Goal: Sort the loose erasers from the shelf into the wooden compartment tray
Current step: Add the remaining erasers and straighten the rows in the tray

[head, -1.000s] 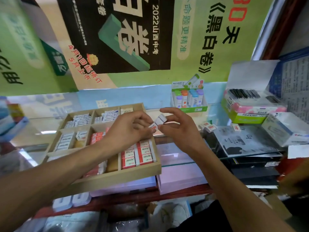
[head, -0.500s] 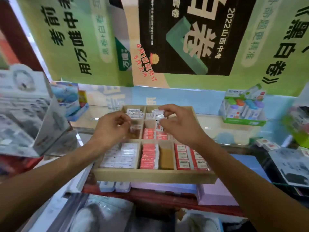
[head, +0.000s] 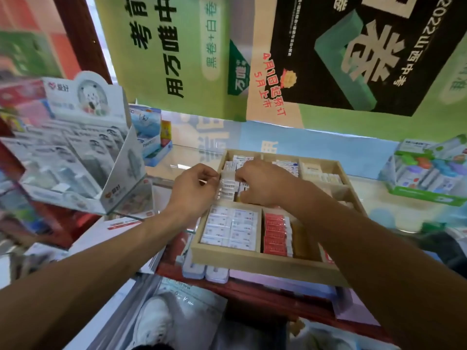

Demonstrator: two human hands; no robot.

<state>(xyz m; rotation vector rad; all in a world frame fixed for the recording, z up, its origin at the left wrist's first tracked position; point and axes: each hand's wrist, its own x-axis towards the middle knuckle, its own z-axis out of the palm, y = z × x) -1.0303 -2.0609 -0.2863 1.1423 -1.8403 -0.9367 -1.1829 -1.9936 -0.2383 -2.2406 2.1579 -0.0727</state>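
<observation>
The wooden compartment tray (head: 255,258) lies in front of me on the glass shelf, holding rows of white erasers (head: 231,228) at the front left and red ones (head: 275,234) beside them. Over its back-left compartment, my left hand (head: 194,189) and my right hand (head: 262,184) meet at a stack of white erasers (head: 228,184). The left fingers pinch the stack's left side and the right fingers curl over its right side. What lies under the right hand is hidden.
A white display box (head: 75,147) of packaged goods stands at the left. At the far right stands a green box of coloured items (head: 429,175). Green and black posters hang behind the shelf. Flat boxes lie under the tray's front edge (head: 204,270).
My view has swung left and closer to the tray. Both hands moved from the shelf on the right to the tray's back-left compartment, carrying white erasers between them.
</observation>
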